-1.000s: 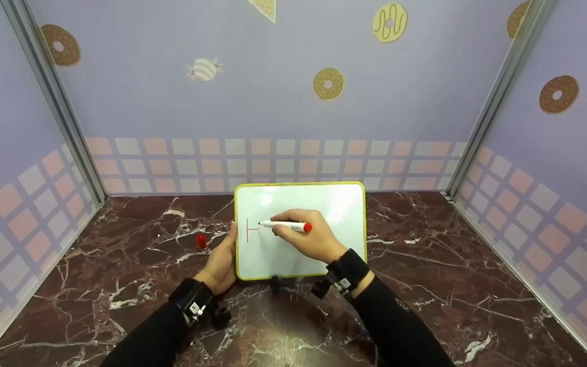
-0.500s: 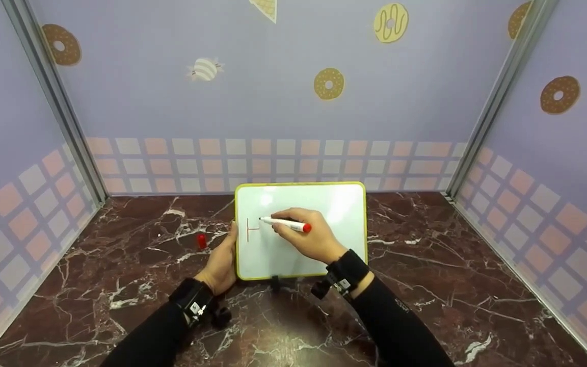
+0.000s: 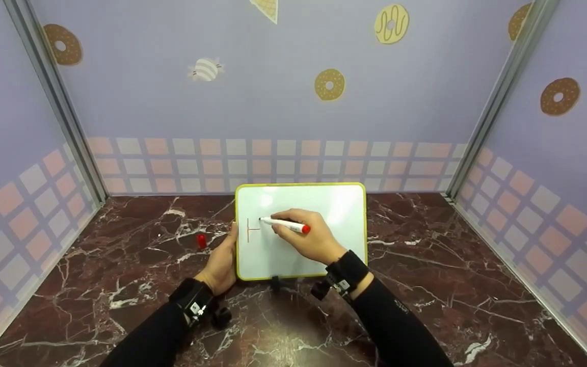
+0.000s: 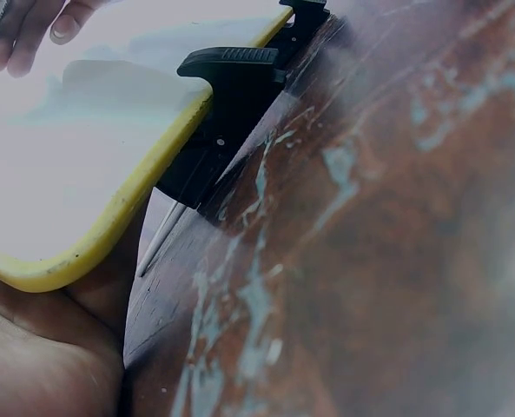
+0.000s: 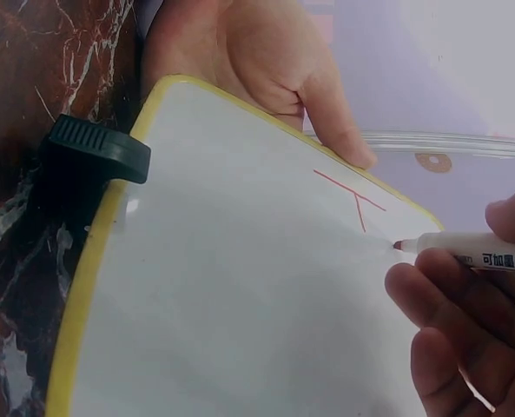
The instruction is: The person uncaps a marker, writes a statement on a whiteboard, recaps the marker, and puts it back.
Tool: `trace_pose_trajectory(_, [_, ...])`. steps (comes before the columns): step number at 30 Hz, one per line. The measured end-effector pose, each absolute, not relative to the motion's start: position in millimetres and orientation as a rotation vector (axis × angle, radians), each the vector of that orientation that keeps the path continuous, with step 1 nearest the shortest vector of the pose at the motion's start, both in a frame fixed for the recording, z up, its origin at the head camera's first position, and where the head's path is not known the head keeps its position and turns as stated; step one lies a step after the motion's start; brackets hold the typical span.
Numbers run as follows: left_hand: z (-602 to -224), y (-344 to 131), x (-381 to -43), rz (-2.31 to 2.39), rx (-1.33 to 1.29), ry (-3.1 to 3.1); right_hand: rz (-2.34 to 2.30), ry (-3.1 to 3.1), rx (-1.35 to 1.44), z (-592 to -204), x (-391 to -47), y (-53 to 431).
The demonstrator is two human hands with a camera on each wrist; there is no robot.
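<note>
My left hand (image 3: 220, 262) grips the left edge of a small yellow-framed whiteboard (image 3: 293, 262), its thumb along the frame and its fingers hidden behind. The board leans back in a black stand, whose clip (image 5: 96, 148) hooks over the lower edge. Between thumb and fingertips my right hand (image 3: 314, 237) pinches a white marker (image 3: 287, 224) with a red end. Its uncapped tip (image 5: 399, 246) is right at the board surface, just right of thin red strokes (image 5: 359, 195). Those strokes are a long upright line and a short bar from its middle.
A red marker cap (image 3: 201, 241) stands on the dark marbled table (image 3: 135, 265), left of the board. Close behind the board rises a lilac wall (image 3: 273, 107) with a checkered band. Side walls flank the table.
The marker tip has shifted slightly up, above the level of the short bar. The red strokes look the same, and the left hand keeps its place on the board.
</note>
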State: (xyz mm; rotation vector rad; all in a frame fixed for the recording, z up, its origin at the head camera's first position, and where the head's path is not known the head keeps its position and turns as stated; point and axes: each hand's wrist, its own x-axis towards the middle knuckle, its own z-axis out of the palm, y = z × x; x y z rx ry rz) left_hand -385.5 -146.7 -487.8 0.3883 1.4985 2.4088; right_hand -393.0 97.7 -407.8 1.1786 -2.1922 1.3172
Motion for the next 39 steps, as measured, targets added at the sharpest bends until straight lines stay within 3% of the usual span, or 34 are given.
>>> trace_pose_trajectory(39, [-488.0,-146.1,-384.5,2.426,0.356,1.524,1.373,-2.294,1.197,-404.5,-391.0,99.1])
